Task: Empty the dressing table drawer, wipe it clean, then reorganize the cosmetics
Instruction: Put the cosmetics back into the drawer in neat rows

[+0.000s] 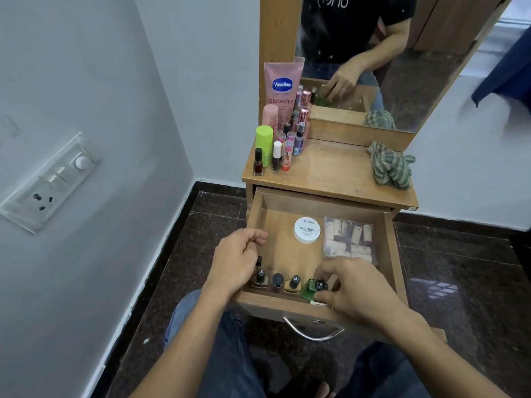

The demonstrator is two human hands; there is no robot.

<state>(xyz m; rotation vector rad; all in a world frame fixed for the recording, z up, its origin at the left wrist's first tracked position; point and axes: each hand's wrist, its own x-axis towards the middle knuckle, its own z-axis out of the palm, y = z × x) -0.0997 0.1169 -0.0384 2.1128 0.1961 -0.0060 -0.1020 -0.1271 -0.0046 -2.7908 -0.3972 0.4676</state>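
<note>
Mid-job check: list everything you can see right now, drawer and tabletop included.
Drawer: 1, wood, pulled open.
White tub: 1, white, drawer middle.
Clear pouch: 1, holds pale small tubes, drawer right.
Dark-capped bottles: 3 visible, drawer front row.
Green bottle: 1, green, right of that row.
Vaseline tube: 1, pink, tabletop back left.
Standing cosmetics: count unclear, mixed colours, tabletop left.
Checked cloth: 1, green, tabletop right.
Mirror: 1, behind tabletop.
Switch plate: 1, white, left wall.
Left hand: fingers curled, over drawer left.
Right hand: pinches green bottle.
</note>
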